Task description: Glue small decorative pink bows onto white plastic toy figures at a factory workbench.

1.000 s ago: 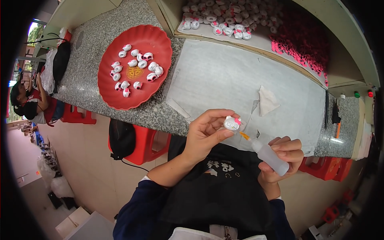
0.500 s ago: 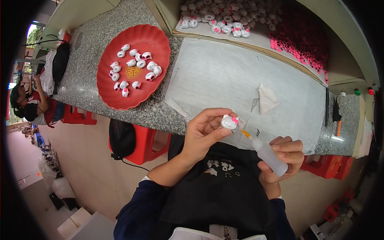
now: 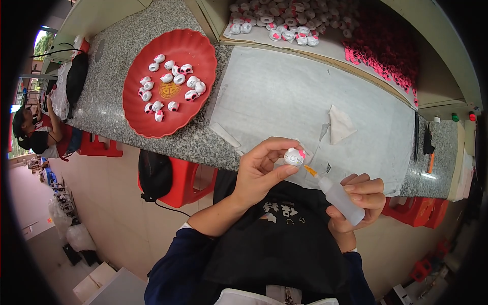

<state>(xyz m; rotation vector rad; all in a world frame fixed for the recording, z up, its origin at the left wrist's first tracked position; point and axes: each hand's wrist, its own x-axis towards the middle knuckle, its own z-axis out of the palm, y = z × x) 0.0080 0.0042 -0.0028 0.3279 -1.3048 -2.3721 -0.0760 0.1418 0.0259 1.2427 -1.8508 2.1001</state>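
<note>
Between the thumb and fingers of my left hand (image 3: 257,170) is a small white cat-head figure (image 3: 293,156) with a pink bow and a dark outline on its face. My right hand (image 3: 362,201) is closed around a translucent squeeze bottle (image 3: 341,199). The bottle's orange needle tip (image 3: 310,171) points up and left, close to the lower right of the cat head. Whether tip and figure touch I cannot tell. Both hands are over the near edge of a worktable covered with a white sheet (image 3: 284,91).
Left stands a red scalloped plate (image 3: 137,114) holding several similar heads. A shelf at the back bears many white heads (image 3: 300,20) and a heap of pink pieces (image 3: 381,51). A folded white cloth (image 3: 341,126) lies on the sheet. Another person (image 3: 43,127) sits far left, near red stools (image 3: 178,183).
My left hand has turned the cat head slightly, so its face is angled differently and it sits a little further right. The bottle has hardly moved.
</note>
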